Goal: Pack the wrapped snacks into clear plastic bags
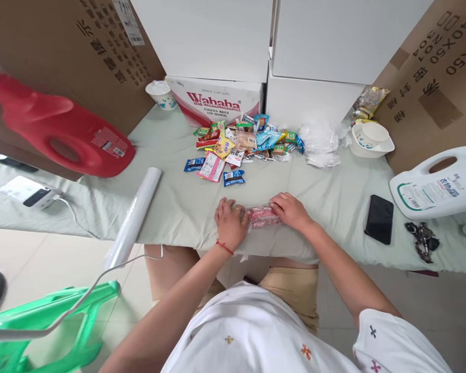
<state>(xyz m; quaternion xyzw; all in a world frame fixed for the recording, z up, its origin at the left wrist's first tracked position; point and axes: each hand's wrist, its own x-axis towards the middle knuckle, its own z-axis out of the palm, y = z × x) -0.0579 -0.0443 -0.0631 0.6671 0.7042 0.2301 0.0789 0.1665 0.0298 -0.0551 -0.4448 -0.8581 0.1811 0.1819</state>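
Note:
A pink and red packet under clear, crinkled plastic [264, 216] lies near the table's front edge between my hands. My left hand [232, 221], a red string bracelet at its wrist, has its fingers curled on the packet's left end. At the other end, the thumb and fingers of my right hand [290, 210] grip the plastic. What exactly is inside the wrapping I cannot make out. Beyond my hands lies a heap of small snack packets [244, 140] in many colours, with a blue packet [233, 178] at its near side.
On the left are a roll of clear film [135, 212], a red jug [66, 124] and a white device with a cable [29, 191]. Crumpled clear plastic [320, 142], a white bowl [373, 147], a phone [379, 219], keys [423, 241] and a white detergent jug [446, 181] are rightward. Boxes line the back.

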